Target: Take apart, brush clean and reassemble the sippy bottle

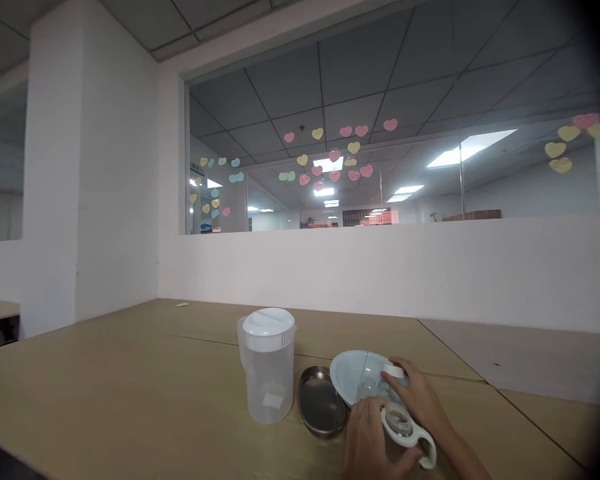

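My left hand (366, 440) is closed around a glass jug with a white collar and a curved white handle (427, 445). The jug's round mouth (399, 420) is uncovered and faces up towards me, and most of its body is hidden by my fingers. Between the fingertips of my right hand (421, 395) is a small white lid (394, 371), held just beyond the jug. Behind both hands is a pale blue bowl (349, 368). A clear, see-through shape overlaps its inside; I cannot make out its edges well.
Left of the bowl lies an oval metal dish (322, 400). A lidded translucent plastic pitcher (269, 367) stands upright beside it. A small pale scrap (181, 305) rests near the back of the wooden table (130, 393). Beyond is a white wall (290, 270) with a window.
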Tool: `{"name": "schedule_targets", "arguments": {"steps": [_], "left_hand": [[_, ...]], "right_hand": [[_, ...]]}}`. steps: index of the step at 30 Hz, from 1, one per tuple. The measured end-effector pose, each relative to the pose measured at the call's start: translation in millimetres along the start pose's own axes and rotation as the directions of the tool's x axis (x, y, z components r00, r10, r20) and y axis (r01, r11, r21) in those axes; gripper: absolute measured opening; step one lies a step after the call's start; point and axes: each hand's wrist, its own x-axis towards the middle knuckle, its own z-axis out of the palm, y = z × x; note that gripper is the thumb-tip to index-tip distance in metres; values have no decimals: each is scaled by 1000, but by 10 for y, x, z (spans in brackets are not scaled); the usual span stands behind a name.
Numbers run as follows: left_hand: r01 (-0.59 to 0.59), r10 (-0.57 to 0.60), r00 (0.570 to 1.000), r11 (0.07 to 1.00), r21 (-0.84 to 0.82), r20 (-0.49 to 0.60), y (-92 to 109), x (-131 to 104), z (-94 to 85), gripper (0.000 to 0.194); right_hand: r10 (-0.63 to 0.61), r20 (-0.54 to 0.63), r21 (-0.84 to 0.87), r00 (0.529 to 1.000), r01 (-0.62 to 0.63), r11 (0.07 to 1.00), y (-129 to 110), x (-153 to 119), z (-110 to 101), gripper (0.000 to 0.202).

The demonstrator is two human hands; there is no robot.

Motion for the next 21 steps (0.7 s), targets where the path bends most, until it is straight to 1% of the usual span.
{"name": "schedule_targets", "arguments": {"steps": [3, 5, 10, 15, 21], "left_hand": [[-1, 1, 1000, 1000, 7, -3, -17, -6, 12, 59], [-16, 16, 1000, 1000, 7, -11, -37, -9, 28, 59], [-1, 1, 1000, 1000, 11, -21, -50, -17, 48, 62], [-3, 3, 1000, 1000, 6, -12, -31, -19, 36, 63], [20, -21, 1000, 1000, 24, 19, 13, -2, 2, 61]], "right_hand": [[21, 91, 5, 996, -22, 1000, 2, -11, -19, 39], [8, 116, 9, 993, -9, 1000, 21, -11, -19, 38], [-6, 88, -11, 996, 7, 1000, 46, 0, -19, 37], [-5, 113, -18, 994, 7, 1000, 18, -3, -39, 37], [1, 101, -25, 995, 1, 1000, 29, -1, -34, 37]]}}
